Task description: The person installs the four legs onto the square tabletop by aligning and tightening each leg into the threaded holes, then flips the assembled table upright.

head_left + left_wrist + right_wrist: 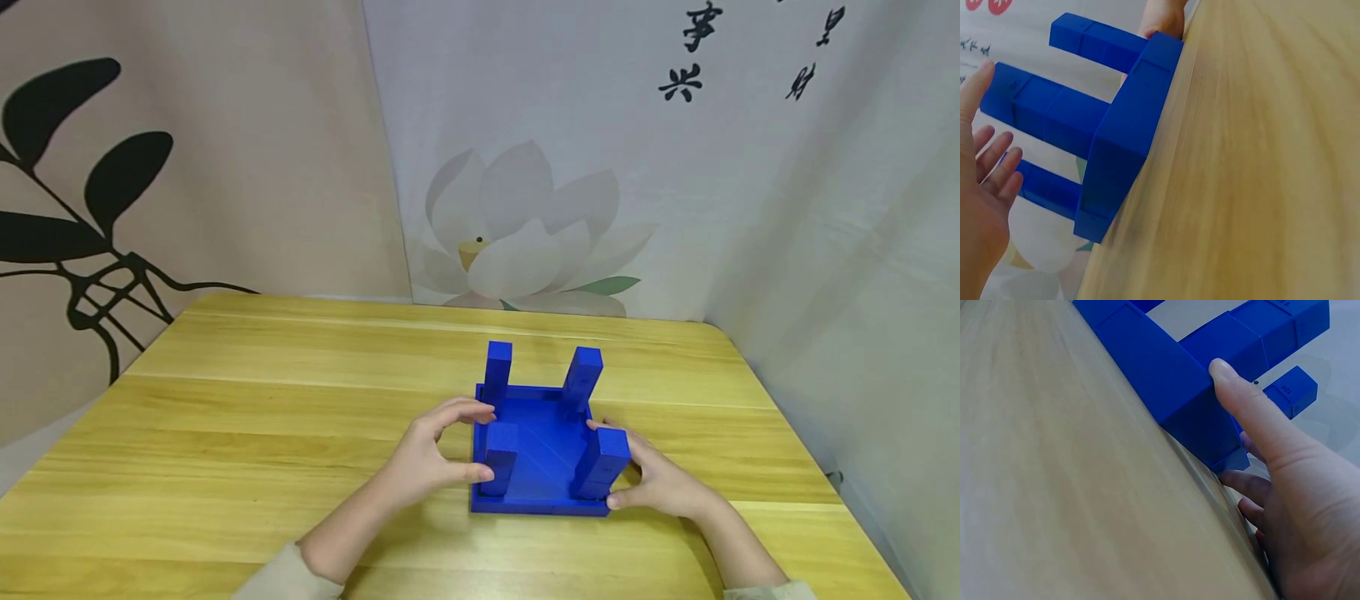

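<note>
A shallow blue square tray (540, 450) lies flat on the wooden table, an upright blue post at each corner. My left hand (427, 458) is at the tray's left side, fingers and thumb spread. Its thumb tip is beside the front left post (501, 454), and its fingertips are near the back left post (497, 371). In the left wrist view that hand (985, 200) looks relaxed, holding nothing. My right hand (660, 479) holds the tray's right side by the front right post (602, 462). Its thumb (1254, 406) touches the front corner, while the other fingers reach along the side wall.
The wooden table (247, 450) stretches out left of the tray and behind it. Printed cloth (300, 150) with a lotus, dark leaves and characters hangs at the back. A pale cloth (862, 250) borders the right edge.
</note>
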A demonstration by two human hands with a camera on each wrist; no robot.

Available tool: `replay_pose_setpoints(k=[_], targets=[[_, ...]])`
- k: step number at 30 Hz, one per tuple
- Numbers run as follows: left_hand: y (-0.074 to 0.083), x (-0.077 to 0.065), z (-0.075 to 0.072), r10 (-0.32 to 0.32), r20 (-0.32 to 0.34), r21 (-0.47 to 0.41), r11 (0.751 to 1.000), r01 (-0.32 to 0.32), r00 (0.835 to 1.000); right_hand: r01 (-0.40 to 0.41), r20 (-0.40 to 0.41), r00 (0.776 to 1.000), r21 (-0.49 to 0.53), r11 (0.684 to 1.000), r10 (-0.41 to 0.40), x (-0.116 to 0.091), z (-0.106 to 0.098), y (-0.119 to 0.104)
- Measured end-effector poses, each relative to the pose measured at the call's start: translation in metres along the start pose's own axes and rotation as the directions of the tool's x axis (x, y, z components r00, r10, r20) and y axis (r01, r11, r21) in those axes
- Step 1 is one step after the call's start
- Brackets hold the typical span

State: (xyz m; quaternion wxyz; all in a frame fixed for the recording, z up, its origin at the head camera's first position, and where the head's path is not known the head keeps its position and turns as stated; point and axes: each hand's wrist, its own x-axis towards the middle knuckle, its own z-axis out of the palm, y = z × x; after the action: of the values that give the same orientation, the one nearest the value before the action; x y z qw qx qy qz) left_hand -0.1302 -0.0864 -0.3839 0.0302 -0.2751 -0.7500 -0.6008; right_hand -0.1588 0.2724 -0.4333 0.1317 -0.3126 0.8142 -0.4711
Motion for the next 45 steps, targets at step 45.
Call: replay_pose_setpoints(k=[45], targets=[[-0.049,-0.013,-0.006,-0.254,0.249,0.207,0.957,0.205,0.935,0.077,0.036,0.996,0.058,0.995,-0.079,-0.004,0.000,0.003]])
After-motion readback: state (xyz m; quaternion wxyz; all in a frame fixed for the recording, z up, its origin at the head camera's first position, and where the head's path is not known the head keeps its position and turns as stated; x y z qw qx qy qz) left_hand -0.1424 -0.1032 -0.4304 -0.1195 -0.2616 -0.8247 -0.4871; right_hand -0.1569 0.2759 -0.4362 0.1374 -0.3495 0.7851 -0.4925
